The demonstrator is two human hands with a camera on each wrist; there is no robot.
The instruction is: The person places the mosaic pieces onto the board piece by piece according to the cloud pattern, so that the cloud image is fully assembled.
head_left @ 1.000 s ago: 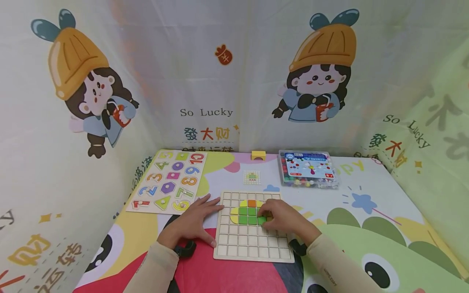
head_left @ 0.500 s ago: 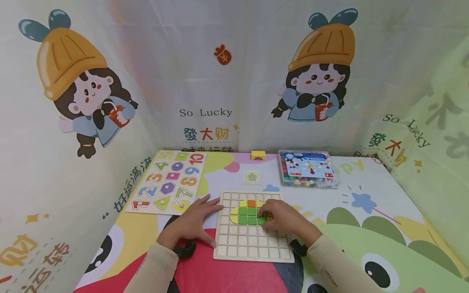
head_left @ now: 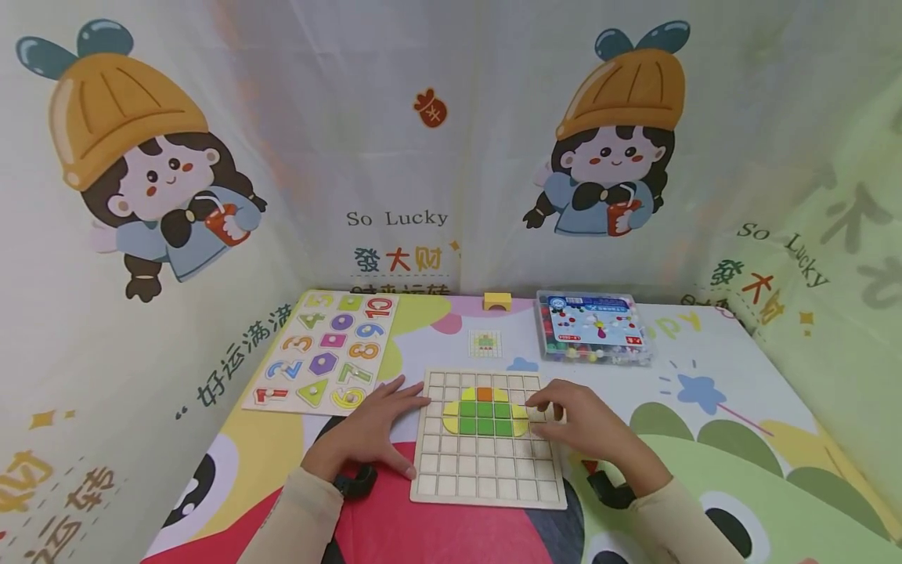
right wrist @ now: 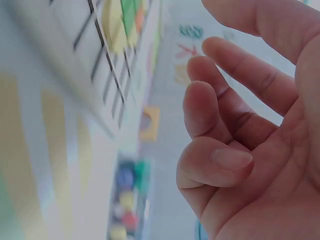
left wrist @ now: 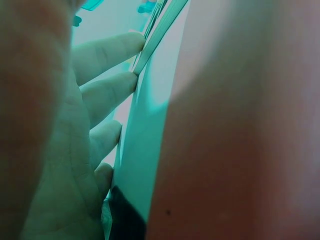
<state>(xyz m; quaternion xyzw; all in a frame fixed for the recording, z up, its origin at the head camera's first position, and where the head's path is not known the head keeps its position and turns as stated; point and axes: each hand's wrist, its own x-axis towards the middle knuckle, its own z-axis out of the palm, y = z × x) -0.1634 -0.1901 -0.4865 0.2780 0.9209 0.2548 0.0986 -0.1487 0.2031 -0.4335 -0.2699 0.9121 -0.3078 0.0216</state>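
A wooden grid board lies on the printed tabletop in front of me. In its upper cells sit several green squares, an orange square and several rounded yellow pieces around them. My left hand rests at the board's left side with fingers spread. In the left wrist view its fingertips touch the board's edge. My right hand hovers over the board's right side, loosely curled and holding nothing. The right wrist view shows a gap between its thumb and fingers, apart from the board.
A number-and-shape puzzle board lies at the back left. Behind the grid board are a small patterned card and a yellow arch block. A clear plastic box of colourful beads stands at the back right. Patterned cloth hangs behind.
My right hand has drawn back to the right from the green and yellow pieces, uncovering the right-hand yellow ones. The left hand has stayed in place.
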